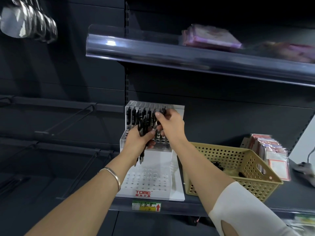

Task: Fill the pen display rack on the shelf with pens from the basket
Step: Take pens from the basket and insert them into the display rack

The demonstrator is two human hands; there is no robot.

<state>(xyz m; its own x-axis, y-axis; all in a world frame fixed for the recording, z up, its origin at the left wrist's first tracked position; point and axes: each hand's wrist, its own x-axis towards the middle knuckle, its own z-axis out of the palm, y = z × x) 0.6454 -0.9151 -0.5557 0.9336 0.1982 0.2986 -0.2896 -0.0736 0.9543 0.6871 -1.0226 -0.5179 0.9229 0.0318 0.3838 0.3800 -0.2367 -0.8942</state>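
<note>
I see the left hand [136, 140] wrapped round a bundle of black pens [142, 126], tips hanging below the fist and clicker ends up, held right in front of the pen display rack [177, 113] on the shelf [289, 189]. The right hand [170, 121] is the working one and the nearer to the free side of the rack. Its thumb and fingers pinch a single pen [157, 124] near its upper end. That pen stands close to upright, its top leaning a little to the right and its tip pointing down at the upper tier, where seated pens [129, 116] already stand in a row. By my reading, the coming move turns on that axis: the tip must line up over a free hole, then go straight down. I cannot tell which hole lies under the tip, since the hands cover it. The lower tier [150, 178] shows only bare holes. The basket [247, 167] sits just right of the rack with a few pens [216, 163] inside.
</note>
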